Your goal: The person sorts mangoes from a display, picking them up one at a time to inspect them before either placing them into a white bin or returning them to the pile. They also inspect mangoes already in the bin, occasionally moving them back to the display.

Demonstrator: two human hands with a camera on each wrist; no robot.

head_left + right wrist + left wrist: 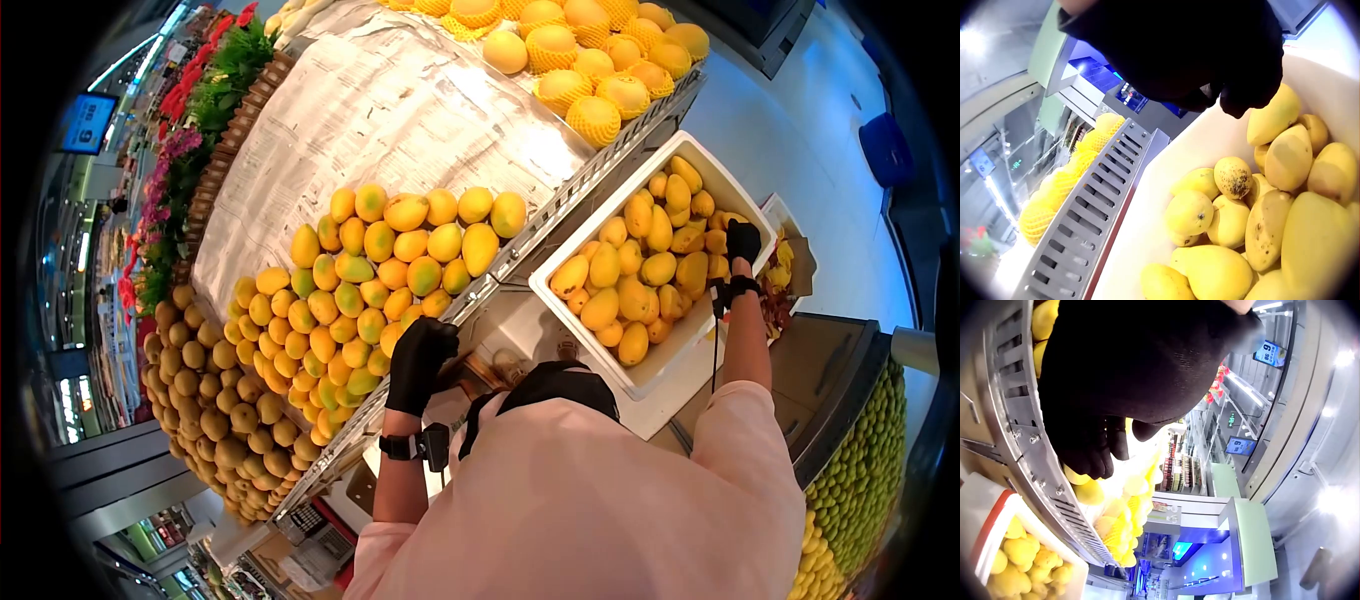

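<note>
My left hand [420,365], in a black glove, is at the metal rail [480,298] along the display edge. Its fingers [1094,465] hang loosely curled beside the heaped mangoes [370,290], with nothing showing in them. Over the right end of a white foam box [545,290] is my gloved right hand [743,240]. Yellow mangoes [650,265] fill this box, some with dark spots. In the right wrist view the curled fingers overlap the top of one mango [1275,119]; the glove hides whether they grip it.
Net-wrapped yellow fruit [595,70] sits at the display's far end. Brown round fruit [215,400] is piled at the left, near artificial flowers [200,130]. Beyond the foam box stands a carton [800,265]. Green fruit [860,470] lies on a stand behind at right.
</note>
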